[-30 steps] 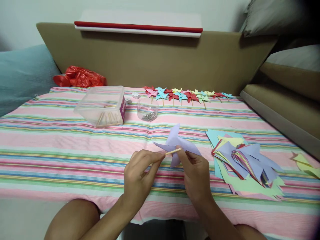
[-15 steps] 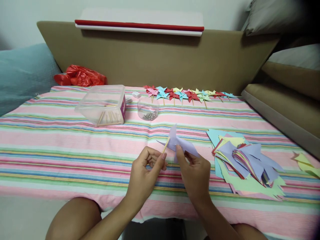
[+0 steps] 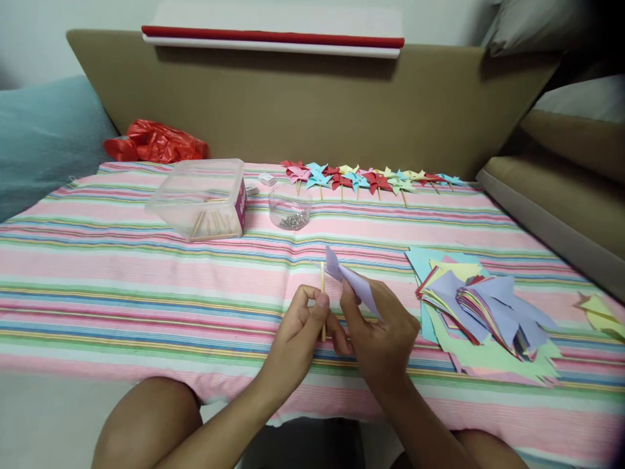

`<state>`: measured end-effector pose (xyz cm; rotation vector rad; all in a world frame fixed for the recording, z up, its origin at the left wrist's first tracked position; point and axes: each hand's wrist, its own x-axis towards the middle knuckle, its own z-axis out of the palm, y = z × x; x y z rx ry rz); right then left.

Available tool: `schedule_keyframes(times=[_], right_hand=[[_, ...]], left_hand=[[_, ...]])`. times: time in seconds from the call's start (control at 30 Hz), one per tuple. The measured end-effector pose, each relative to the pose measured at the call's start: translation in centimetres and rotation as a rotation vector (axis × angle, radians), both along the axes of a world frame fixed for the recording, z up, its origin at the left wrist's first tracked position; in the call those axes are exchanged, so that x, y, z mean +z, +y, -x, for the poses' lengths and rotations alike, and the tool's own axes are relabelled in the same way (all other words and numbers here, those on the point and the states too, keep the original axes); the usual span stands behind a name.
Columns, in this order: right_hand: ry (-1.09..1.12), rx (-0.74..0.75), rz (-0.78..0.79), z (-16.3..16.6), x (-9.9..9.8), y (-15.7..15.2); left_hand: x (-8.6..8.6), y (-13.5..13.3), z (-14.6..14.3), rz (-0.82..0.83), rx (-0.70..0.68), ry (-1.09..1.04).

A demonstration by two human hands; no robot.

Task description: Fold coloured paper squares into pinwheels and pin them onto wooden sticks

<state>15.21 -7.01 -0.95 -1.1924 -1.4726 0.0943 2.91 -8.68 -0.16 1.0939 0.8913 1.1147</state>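
Observation:
Between the thumb and fingers of my left hand (image 3: 305, 332) a thin wooden stick (image 3: 323, 277) stands upright. My right hand (image 3: 378, 326) pinches a purple paper pinwheel (image 3: 360, 286), which is tilted nearly edge-on to me. The stick's top is close beside the pinwheel's left blades; whether they are joined I cannot tell. My right fingers partly hide the pinwheel. To the right lies a pile of cut coloured paper (image 3: 493, 312), with purple pieces on top.
A clear plastic box (image 3: 195, 195) with wooden sticks stands at the left. Near it are a round clear tub (image 3: 290, 208) of small metal pins and a small white box (image 3: 267, 178). Finished pinwheels (image 3: 342, 179) line the back. A red plastic bag (image 3: 161, 142) lies back left.
The stick has gone from slanted to upright in my left hand. My right hand has turned the pinwheel from facing me to nearly edge-on, its blades now left of my right thumb.

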Motion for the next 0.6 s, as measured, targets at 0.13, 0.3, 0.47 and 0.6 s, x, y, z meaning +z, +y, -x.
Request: schedule_keyframes(times=[0.13,0.3,0.47,0.6], right_hand=[[0.075,-0.029,0.091,-0.1,-0.2,0.1],[0.372,0.038,0.328,0.5,-0.1,-0.1],[0.635,0.129,0.526,0.8,0.1,0.0],[0.73,0.209,0.572,0.6,0.1,0.2]], left_hand=[[-0.2,-0.2,0.2,-0.067,-0.046,0.046],[-1.1,-0.2,0.5,-0.108,-0.005,0.202],[-1.2,-0.2,0.9,-0.197,0.124,0.477],[-0.9,-0.1,1.0,-0.217,0.135,0.499]])
